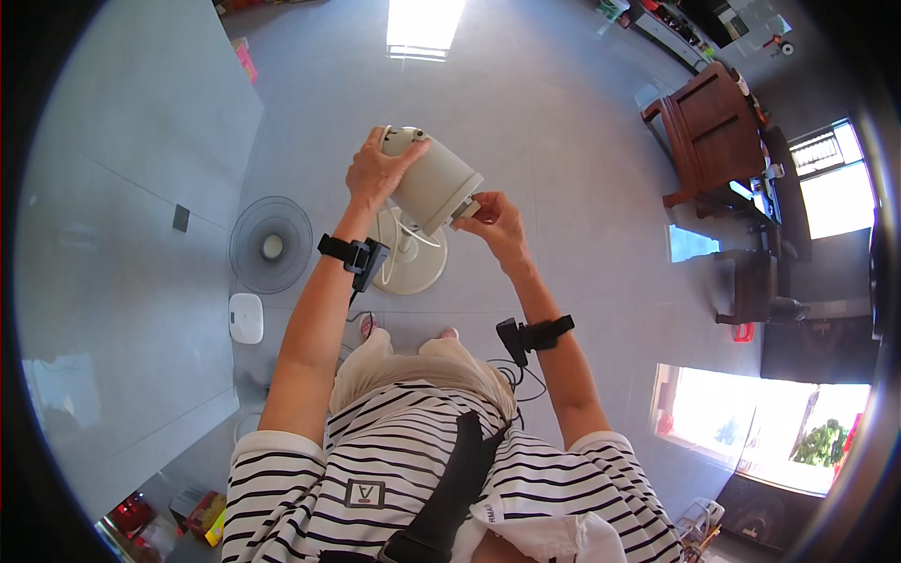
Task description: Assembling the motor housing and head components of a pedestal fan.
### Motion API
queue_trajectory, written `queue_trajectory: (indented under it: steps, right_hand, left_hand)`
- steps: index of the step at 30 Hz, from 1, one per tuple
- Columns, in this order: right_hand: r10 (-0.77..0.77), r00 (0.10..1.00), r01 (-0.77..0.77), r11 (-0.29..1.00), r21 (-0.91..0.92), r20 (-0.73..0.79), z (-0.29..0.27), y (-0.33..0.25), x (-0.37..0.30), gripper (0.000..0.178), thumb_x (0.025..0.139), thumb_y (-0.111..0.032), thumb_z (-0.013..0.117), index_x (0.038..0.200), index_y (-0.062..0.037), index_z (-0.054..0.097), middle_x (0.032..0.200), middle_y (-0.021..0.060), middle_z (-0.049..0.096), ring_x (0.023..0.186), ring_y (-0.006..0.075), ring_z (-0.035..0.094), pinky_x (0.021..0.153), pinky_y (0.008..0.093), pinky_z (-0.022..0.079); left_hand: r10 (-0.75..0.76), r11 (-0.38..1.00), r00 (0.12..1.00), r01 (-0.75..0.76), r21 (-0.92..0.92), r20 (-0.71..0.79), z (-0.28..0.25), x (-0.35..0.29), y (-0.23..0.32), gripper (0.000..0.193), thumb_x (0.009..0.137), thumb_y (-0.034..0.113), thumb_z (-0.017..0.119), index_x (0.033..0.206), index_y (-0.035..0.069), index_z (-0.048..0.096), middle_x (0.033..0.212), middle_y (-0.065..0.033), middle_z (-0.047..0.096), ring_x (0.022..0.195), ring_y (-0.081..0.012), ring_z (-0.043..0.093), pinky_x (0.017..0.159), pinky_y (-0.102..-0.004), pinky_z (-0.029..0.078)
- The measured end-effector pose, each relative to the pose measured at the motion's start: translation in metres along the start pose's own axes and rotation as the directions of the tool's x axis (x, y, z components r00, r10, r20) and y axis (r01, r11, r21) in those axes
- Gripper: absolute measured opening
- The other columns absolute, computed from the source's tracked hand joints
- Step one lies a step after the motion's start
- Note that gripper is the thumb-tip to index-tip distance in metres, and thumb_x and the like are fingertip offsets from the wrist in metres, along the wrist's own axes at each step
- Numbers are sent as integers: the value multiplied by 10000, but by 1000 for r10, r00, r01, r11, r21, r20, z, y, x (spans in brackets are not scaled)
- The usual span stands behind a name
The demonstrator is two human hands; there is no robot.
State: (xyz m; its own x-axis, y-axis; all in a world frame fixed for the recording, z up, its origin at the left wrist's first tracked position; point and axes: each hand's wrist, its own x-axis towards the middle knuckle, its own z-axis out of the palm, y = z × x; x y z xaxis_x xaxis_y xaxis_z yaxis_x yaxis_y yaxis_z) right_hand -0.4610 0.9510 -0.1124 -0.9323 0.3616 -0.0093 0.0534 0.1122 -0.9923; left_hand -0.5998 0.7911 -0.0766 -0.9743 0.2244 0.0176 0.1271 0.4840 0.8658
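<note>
By the left grip [373, 173], partly curled with its thumb laid across the near surface, the upper-left end of a cream, bucket-shaped, hard plastic housing [436, 183] is held. By the right grip [497, 225], drawn nearly together between thumb and fingers, a small grey tab [462, 210] at the housing's lower-right, rimmed end is pinched. The housing is held tilted in front of the body, above a cream, round, flat base [413, 279] on the grey tiled floor [582, 310]. It can be judged stiff and smooth, somewhat slippery, and perhaps weighty if a motor is enclosed; a hold is best taken around the broad body with a spread palm, while the small tab is better handled lightly, since it might be snapped. Below the housing, loops of thin white cable [422, 235] are seen over the base. Farther left, a dark, circular wire fan guard [272, 247] and a white, rounded-square flat board [247, 319] are found. The housing's underside is hidden, so whether it is carried by a stem or only by the hands cannot be told. The left fingertips are largely masked by the housing, the tab's exact shape is covered by the right fingers, and the cable's ends cannot be traced.
</note>
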Motion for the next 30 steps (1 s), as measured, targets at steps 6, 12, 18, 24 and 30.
queue_trajectory:
  steps: [6, 12, 18, 24, 30]
  right_hand:
    - [24, 1000, -24, 998, -57, 9, 7, 6, -4, 521, 621, -153, 769, 1027, 31, 500, 869, 110, 604, 772, 155, 584, 711, 278, 473]
    - [-363, 931, 233, 650, -723, -26, 26, 0, -23, 671, 627, -189, 750, 1158, 30, 403, 916, 143, 512, 820, 256, 531, 676, 366, 456]
    - [-491, 864, 342, 408, -846, 112, 14, -3, -16, 525, 691, -293, 709, 1026, 24, 460, 835, 131, 510, 760, 288, 518, 625, 377, 443]
    - [-381, 896, 370, 359, -857, 228, 8, 0, -4, 386, 749, -343, 640, 792, 8, 484, 713, 123, 532, 648, 289, 534, 561, 380, 442]
    - [254, 965, -210, 890, -405, 58, 4, 19, 3, 671, 856, -571, 317, 756, 36, 584, 608, 145, 581, 551, 254, 558, 545, 342, 464]
  left_hand:
    - [-26, 1000, 1000, 26, 11, 9, 2, 4, -6, 593, 593, 637, 608, 892, 126, 574, 806, -72, 637, 748, -238, 631, 665, -353, 490]
    - [-23, 1000, 1000, 23, -2, -4, 0, 1, -1, 588, 583, 641, 612, 867, 128, 563, 784, -69, 644, 729, -246, 638, 654, -362, 496]
    - [-31, 999, 1000, 31, 21, 4, -1, 1, 0, 594, 596, 628, 610, 902, 121, 574, 814, -72, 639, 751, -235, 630, 672, -352, 486]
    - [-38, 999, 999, 38, 26, 32, -4, 2, -2, 605, 606, 622, 611, 929, 111, 584, 843, -72, 636, 787, -226, 621, 696, -340, 475]
    - [-44, 998, 999, 44, 33, -14, -1, 2, 5, 607, 607, 606, 628, 941, 101, 584, 845, -74, 636, 791, -232, 621, 702, -340, 475]
